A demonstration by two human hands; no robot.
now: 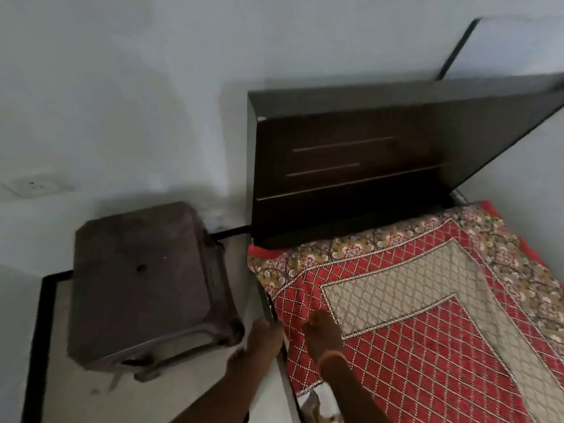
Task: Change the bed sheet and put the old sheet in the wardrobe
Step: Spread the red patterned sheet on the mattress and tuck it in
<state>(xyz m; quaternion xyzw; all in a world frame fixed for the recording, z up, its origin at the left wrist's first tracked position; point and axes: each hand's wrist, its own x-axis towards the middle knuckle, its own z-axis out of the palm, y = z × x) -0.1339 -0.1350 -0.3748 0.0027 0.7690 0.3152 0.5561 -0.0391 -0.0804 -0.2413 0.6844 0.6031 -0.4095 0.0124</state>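
The fingers point(309, 326) of the right hand point(322, 334) lay fairly straight and close together, flat on the red patterned bed sheet point(427, 346) near its left edge; motion blur hid whether the tips pressed down or only rested there. A thin orange band point(331, 357) circled that wrist. The left hand point(259, 340) reached down just beside it, at the side of the bed, and its fingers point(274, 326) met the dark edge of the bed frame point(270, 303) where the sheet hung over; they looked bent at the tips, but I could not tell whether they pinched the cloth, tucked it, or merely touched the frame. The two hands sat near each other, the sheet's edge between them. The sheet itself was spread over the mattress, with a beige lattice panel point(406, 288) in its middle, red diamond-patterned bands around that, and a floral border point(351, 245) running up to the dark wooden headboard point(351, 166). At the lower left corner of the sheet a lighter cloth point(308, 401) showed beneath it. On the pale floor point(171, 392) to the left of the bed stood a brownish soft suitcase point(146, 285), close to the left hand. White walls point(122, 87) rose behind, with a socket plate point(33, 186) at the far left.
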